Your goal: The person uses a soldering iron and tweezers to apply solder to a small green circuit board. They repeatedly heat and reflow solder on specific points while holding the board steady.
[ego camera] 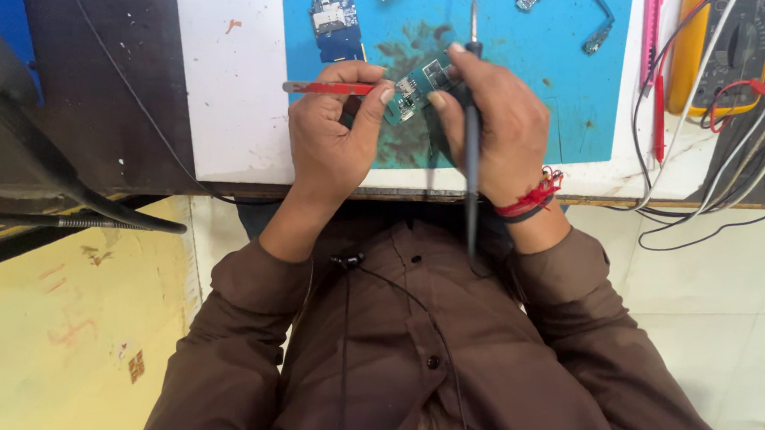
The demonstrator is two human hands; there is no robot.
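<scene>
Over the near edge of a blue work mat [536,73], both hands meet around a small green circuit board [416,87]. The left hand [329,139] has its fingers closed on red-handled tweezers [329,87], thumb braced by the board's edge, seemingly to steady it. The right hand [496,129] grips a dark soldering iron [473,78], tip pointing away, while its fingertips pinch the board, so it is held tilted just above the mat rather than lying flat. Another small board [334,28] lies further back on the mat. The mat sits on a white, stained benchtop [220,96]; a yellow multimeter [735,51] with tangled leads stands at right. The floor below is pale tile.
</scene>
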